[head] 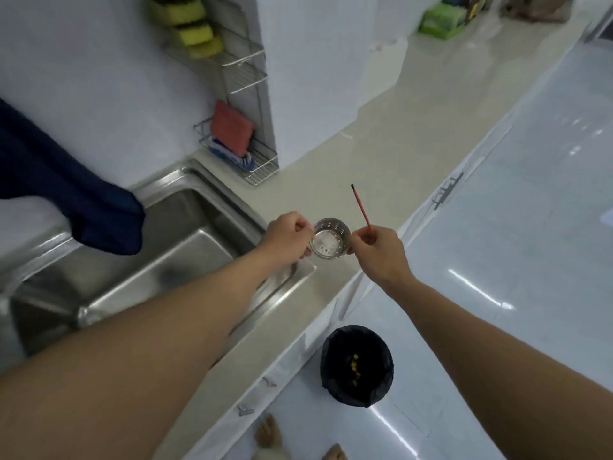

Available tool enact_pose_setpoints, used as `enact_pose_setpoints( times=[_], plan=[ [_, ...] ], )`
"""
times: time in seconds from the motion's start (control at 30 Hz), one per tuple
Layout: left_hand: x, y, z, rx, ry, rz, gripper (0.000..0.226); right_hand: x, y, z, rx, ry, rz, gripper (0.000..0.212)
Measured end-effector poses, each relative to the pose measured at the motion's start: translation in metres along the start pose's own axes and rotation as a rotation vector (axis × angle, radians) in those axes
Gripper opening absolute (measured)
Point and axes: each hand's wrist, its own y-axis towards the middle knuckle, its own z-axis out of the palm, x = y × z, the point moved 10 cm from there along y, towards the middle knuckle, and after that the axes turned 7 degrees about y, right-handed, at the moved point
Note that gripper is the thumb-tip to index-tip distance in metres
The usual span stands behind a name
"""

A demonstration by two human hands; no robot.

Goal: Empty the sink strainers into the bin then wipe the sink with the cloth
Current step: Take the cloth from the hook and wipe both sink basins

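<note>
A small perforated steel sink strainer (330, 239) is held over the beige counter, just right of the steel sink (159, 260). My left hand (288, 239) pinches its left rim. My right hand (378, 252) touches the strainer's right side and grips a thin red stick (361, 209) that points up and away. Inside, the strainer looks pale with nothing coloured in it. On the floor below stands a bin with a black liner (356, 366), yellow scraps at its bottom. A dark blue cloth (59, 190) hangs over the sink's far left side.
A wire rack (245, 104) in the corner holds yellow sponges, a red pad and a blue brush. Green packets (442, 19) lie far along the counter (374, 154). White cabinet doors run below the counter edge. My bare feet (268, 433) show at the bottom.
</note>
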Motion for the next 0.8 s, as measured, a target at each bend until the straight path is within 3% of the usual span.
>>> enact_pose_setpoints(
  times=[0.17,0.33,0.8],
  plan=[
    [0.087,-0.016,-0.09,-0.127,0.004,-0.114,0.014,0.039,-0.003,0.115,0.232,-0.141,-0.058,0.01],
    [0.183,-0.035,-0.132,-0.153,-0.019,-0.248,0.014,0.041,-0.014,0.222,0.393,-0.302,-0.094,0.01],
    [0.372,-0.049,-0.102,-0.005,0.209,-0.461,0.013,-0.079,-0.015,0.395,0.71,-0.816,0.068,0.019]
  ],
)
